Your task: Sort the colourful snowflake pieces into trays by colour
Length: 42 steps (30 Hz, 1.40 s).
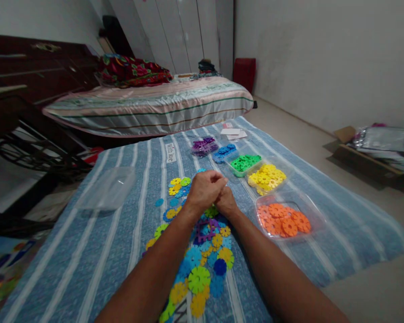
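My left hand (205, 190) and my right hand (226, 202) meet above a heap of colourful flower-shaped plastic discs (202, 255) on a blue striped cloth (121, 251). Both hands are closed with fingers pressed together; the left covers part of the right, and what they hold is hidden. A green disc (211, 211) lies just below them. To the right stand clear trays of sorted discs: orange (284, 220), yellow (267, 177), green (245, 162), blue (224, 152) and purple (204, 146).
An upturned clear tray (107, 188) lies on the cloth at left. White papers (232, 132) sit at its far edge. A mattress (148, 107) with a red bundle lies behind, dark furniture at left, a cardboard box (366, 154) on the floor at right.
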Available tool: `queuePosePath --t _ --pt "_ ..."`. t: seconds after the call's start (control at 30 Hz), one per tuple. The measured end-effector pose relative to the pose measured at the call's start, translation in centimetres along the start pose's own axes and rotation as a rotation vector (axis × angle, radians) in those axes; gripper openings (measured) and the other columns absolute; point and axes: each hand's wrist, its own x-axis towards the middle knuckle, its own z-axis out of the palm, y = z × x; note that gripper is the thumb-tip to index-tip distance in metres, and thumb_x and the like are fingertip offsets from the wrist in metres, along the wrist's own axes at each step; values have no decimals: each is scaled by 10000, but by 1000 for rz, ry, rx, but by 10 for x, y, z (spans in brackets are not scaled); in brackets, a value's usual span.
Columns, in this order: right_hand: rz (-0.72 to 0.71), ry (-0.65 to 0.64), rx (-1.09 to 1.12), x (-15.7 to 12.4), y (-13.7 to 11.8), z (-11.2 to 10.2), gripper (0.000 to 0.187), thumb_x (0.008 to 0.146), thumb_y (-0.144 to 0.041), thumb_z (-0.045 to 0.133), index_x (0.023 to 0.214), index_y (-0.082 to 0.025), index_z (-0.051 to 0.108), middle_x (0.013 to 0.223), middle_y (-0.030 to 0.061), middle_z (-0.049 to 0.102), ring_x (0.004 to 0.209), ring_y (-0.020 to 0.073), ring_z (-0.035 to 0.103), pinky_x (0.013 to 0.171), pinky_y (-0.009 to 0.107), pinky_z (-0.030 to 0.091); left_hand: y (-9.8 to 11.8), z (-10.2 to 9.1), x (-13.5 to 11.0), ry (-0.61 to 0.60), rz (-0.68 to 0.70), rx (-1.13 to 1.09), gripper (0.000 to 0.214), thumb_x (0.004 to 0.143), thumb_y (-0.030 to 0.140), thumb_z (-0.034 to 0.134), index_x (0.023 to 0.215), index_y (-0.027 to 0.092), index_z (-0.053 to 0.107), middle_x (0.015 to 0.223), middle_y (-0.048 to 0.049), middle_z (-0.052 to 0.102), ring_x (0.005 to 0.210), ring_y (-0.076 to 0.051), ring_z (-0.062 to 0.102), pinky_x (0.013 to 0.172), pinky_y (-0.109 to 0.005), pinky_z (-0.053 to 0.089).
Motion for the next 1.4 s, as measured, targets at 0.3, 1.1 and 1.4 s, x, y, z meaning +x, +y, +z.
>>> queuePosePath --t 0.3,1.1,1.4 --pt "-118 -27 -296 -7 -4 -1 358 782 -468 575 567 -186 623 535 -19 564 533 120 508 544 229 383 -75 -93 -40 235 -246 78 267 633 415 655 721 163 667 521 20 613 505 -141 573 501 -228 430" --pt "-95 -4 -363 -17 -6 -9 481 749 -628 626 611 -172 686 555 28 630 528 157 526 536 278 421 -142 -103 -67 106 -232 317 227 711 371 540 722 184 668 634 6 632 654 -163 588 596 -247 407" --pt "-96 8 -386 -20 -8 -9 494 742 -647 625 601 -177 682 561 40 637 540 164 527 548 290 424 -132 -117 -77 68 -262 441 189 692 362 553 644 190 617 597 4 589 603 -158 539 569 -259 354"
